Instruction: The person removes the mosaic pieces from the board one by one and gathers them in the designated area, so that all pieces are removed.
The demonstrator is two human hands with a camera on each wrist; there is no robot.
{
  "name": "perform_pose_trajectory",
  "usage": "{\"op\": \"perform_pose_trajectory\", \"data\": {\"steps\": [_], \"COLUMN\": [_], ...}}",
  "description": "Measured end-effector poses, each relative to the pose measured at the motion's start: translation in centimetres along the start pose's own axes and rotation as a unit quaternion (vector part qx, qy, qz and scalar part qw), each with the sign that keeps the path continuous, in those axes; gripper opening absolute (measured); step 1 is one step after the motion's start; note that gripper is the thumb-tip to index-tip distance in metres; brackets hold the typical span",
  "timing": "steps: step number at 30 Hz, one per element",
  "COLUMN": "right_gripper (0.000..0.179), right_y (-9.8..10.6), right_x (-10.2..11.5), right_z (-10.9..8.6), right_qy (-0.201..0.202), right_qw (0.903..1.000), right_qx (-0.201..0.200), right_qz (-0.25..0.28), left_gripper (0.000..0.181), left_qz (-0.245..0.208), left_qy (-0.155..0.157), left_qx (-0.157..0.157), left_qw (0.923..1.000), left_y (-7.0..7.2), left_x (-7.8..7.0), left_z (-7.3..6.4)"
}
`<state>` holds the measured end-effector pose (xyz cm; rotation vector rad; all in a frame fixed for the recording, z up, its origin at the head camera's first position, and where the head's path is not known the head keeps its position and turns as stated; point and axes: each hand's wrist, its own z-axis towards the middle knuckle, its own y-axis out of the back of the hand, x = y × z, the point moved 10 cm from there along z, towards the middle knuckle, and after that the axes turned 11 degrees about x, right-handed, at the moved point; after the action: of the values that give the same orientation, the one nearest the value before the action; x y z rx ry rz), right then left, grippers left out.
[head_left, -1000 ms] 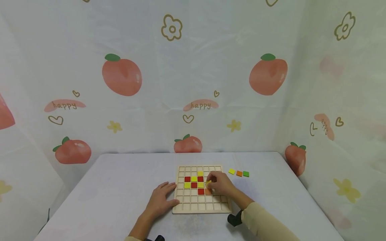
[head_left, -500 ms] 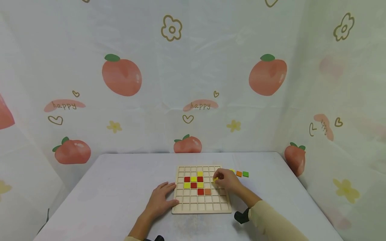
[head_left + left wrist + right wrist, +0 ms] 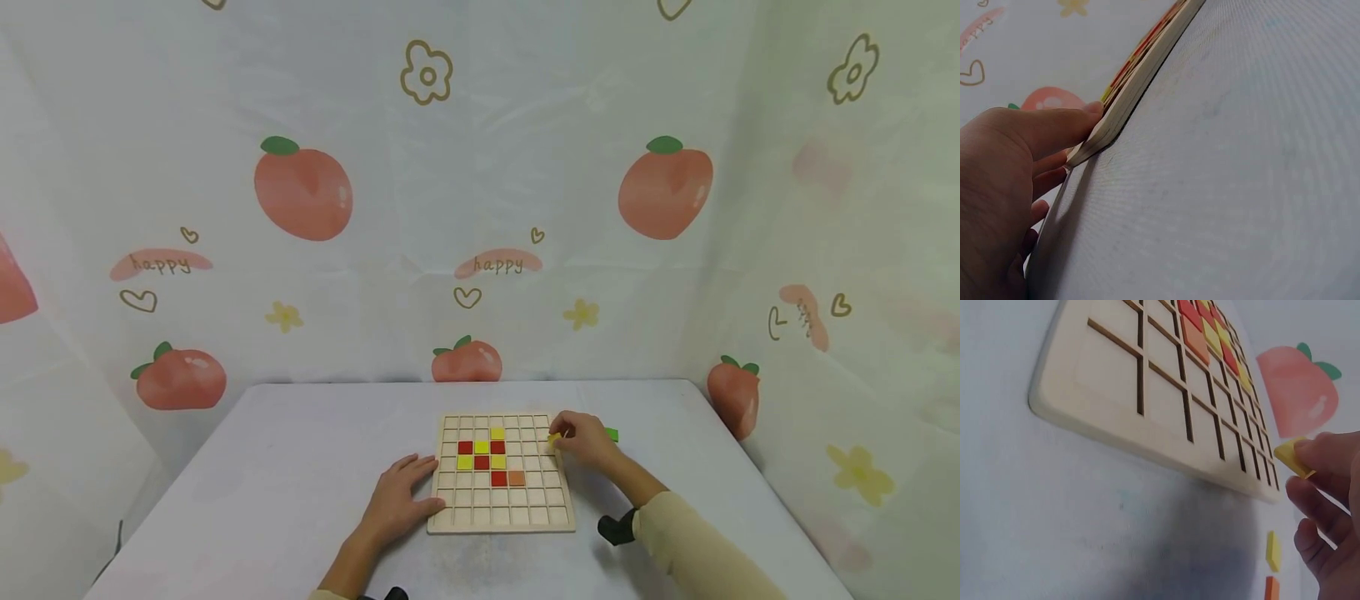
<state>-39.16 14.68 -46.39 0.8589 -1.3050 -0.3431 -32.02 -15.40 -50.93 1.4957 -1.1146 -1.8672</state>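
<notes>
While the grid board (image 3: 501, 527) lies flat mid-worktop (image 3: 315, 450), its left edge is touched by the left hand (image 3: 401, 497), whose fingers are spread apart and curled round nothing; with the thumb laid on the rim toward the near left corner, the board is probably being steadied against sliding. By the far right part of the board, a held yellow tile (image 3: 1291, 456) is clamped between the thumb and fingers of the right hand (image 3: 587, 437), a pinch apparently suited to so thin a piece. Whether it is held over the rim or just beyond cannot be told. Red tiles (image 3: 498, 478), yellow tiles (image 3: 465, 462) and an orange tile (image 3: 517, 478) are seated in separate cells, where shifting is presumably prevented by the dividers. Right of the board, a spare yellow tile (image 3: 1274, 552), a spare orange tile (image 3: 1272, 589) and a partly hidden green tile (image 3: 612, 435) are laid, seemingly for easy reach.
</notes>
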Motion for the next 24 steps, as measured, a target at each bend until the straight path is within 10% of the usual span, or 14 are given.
{"op": "perform_pose_trajectory", "data": {"steps": [24], "right_gripper": [0.015], "right_y": [4.9], "right_x": [-6.6], "right_z": [-1.6], "right_qy": [-0.108], "right_qw": [0.9904], "right_qx": [-0.083], "right_qz": [0.026], "left_gripper": [0.067], "left_qz": [-0.003], "left_qy": [0.006], "left_qx": [0.011], "left_qw": [0.9999], "left_y": [-0.1], "left_x": [0.1], "left_z": [0.0]}}
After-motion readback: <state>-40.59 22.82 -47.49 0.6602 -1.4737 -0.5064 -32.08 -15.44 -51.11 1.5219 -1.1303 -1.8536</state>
